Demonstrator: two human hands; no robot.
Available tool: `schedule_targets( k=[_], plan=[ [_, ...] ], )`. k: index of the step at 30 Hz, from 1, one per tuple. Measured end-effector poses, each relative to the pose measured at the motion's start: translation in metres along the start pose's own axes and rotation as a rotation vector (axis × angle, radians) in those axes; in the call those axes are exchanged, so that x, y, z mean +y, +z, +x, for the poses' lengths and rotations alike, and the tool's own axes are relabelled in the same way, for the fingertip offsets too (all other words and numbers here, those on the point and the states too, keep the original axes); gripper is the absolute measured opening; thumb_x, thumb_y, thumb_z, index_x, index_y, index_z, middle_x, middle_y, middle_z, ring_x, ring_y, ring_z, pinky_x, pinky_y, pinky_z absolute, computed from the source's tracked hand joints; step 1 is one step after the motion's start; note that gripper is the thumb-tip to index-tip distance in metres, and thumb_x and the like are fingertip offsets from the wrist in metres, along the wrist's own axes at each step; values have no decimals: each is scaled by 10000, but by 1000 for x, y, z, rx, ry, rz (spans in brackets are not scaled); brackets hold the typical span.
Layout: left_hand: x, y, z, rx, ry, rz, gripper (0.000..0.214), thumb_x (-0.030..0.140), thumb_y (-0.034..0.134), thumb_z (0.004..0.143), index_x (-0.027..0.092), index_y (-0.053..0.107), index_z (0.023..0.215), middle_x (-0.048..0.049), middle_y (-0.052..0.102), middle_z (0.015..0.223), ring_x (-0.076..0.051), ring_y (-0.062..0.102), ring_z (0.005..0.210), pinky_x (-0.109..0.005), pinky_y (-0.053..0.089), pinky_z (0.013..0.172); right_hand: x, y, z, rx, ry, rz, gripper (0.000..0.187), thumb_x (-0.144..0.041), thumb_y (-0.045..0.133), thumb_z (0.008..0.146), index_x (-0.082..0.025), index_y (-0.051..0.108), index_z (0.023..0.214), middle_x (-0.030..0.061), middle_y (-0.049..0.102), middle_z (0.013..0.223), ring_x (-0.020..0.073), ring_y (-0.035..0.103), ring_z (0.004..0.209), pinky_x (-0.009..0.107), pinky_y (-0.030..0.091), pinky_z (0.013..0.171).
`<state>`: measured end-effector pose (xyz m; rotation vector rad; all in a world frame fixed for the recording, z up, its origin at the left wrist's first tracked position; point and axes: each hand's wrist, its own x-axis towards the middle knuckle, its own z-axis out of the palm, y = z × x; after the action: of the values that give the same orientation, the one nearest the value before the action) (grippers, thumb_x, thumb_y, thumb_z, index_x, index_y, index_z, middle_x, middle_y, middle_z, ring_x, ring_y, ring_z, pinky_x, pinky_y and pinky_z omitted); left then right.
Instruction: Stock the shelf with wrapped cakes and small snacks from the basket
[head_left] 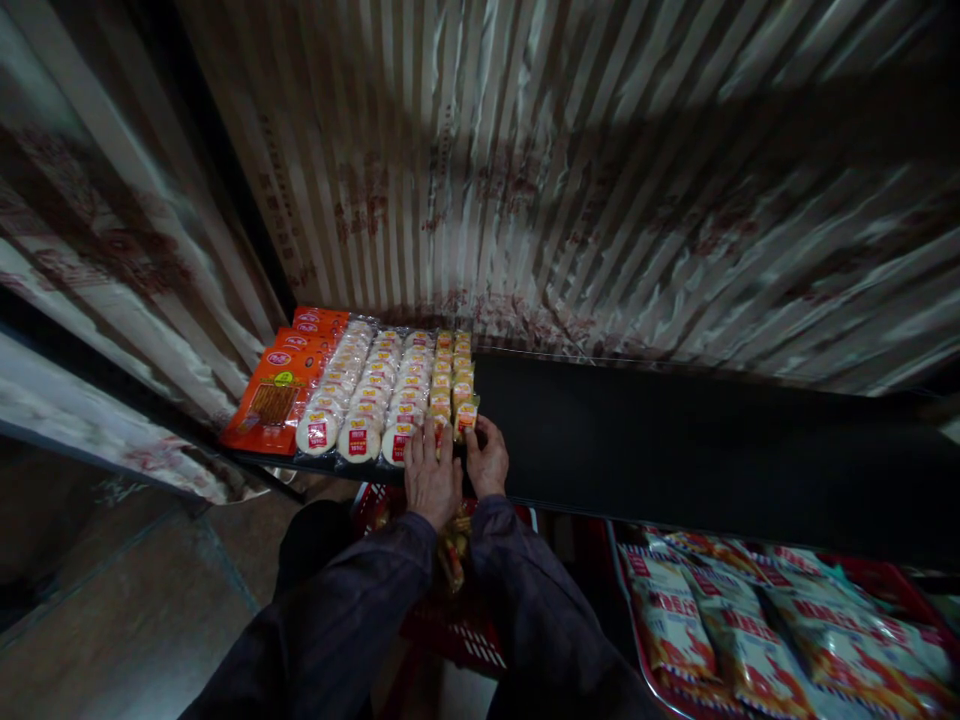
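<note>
On the left end of a black shelf [675, 450] lie rows of clear packs of round white cakes [367, 385], a column of small yellow snack packs [454, 375] and orange packets [277, 395] at the far left. My left hand [431, 475] lies flat over the front of the yellow column, fingers stretched out. My right hand [487, 455] sits beside it with fingers curled on the front yellow pack [466, 415]. Both arms wear dark sleeves.
A red basket [450, 620] with packets stands below my arms. At the lower right a red tray [652, 680] holds several red-and-white snack bags [750, 630]. A striped plastic sheet [562, 180] hangs behind the shelf. The shelf's right part is bare black surface.
</note>
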<state>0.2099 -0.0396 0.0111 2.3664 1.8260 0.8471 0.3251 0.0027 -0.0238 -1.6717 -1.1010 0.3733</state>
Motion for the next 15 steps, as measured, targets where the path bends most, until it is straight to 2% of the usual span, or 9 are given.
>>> schedule_targets(
  k=[3,8,15],
  plan=[
    [-1,3,6,10,-7,1,605,255,556,875,106,471,1455,-219,354,1583,-382,419,1400,-575,354,1134,0,1,-1,-6,-5,-14,414,-478,505,829,-185,666,1073,105,696,1012,235,632,937,374,500,846],
    [-2,10,11,51,-9,-18,625,205,548,853,120,456,1465,-201,407,1557,-363,399,1421,-573,317,1158,-1,1,-1,4,0,-17,402,-488,499,843,-199,671,1063,91,700,984,224,634,904,357,502,822],
    [-1,11,16,70,-65,-59,590,159,493,854,111,483,1442,-200,445,1532,-329,458,1377,-528,364,1133,-4,0,-2,5,5,-28,410,-478,500,839,-186,670,1071,102,704,1008,226,639,908,365,507,834]
  ],
)
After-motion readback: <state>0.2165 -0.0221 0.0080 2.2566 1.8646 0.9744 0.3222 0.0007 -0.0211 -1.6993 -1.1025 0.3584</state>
